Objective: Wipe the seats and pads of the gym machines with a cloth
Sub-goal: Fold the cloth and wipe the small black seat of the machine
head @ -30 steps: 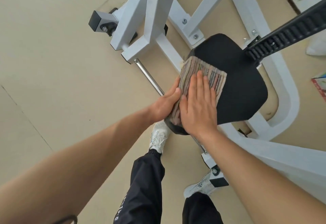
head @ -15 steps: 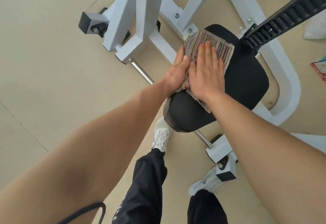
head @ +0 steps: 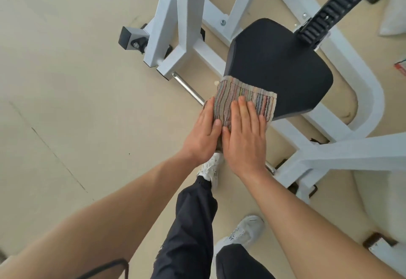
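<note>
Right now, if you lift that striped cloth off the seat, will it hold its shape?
Probably not. The cloth looks soft, draping over the seat edge, so likely floppy and light. Its ribbed weave probably grips rather than slides.

Striped cloth (head: 246,100) flat on black seat (head: 279,67) near edge

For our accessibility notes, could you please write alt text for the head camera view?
Both hands, left and right, press a striped cloth flat onto the near edge of a black seat on a white gym machine frame. The person's dark trousers and white shoes show below on a beige floor.
</note>
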A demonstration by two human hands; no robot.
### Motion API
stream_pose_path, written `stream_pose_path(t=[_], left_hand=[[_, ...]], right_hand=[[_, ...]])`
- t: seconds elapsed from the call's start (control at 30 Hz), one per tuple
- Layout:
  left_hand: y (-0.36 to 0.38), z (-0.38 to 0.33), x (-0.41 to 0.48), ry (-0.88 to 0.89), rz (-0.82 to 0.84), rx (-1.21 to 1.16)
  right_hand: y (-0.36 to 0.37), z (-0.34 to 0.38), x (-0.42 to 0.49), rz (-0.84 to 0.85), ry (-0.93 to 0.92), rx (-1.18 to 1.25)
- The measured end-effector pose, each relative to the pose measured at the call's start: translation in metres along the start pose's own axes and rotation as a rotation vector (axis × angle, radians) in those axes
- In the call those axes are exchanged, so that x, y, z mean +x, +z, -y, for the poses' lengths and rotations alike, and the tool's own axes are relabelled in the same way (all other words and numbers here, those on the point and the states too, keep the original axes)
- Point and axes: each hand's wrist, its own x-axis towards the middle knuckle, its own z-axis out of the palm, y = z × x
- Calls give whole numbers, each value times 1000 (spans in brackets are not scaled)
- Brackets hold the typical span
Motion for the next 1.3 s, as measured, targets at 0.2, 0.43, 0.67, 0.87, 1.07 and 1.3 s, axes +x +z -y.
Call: stream_pose_path(t=[0.2,0.43,0.67,0.87,1.07,1.3], left_hand=[[3,16,-1,199,-179,518],[12,30,9,301,-165,432],[-16,37,38,426,-76,362],[-12,11,60,319,-34,76],[-42,-6,119,894,134,556],[7,3,66,601,-209,140]], right_hand=[[30,-9,-12,-208,-26,25],[8,-84,38,-68,-465,-193],[20,-55,28,-195,-222,-33],[57,43,36,-744,469,313],[60,68,47,-848,635,308],[49,-34,29,-590,-164,2]])
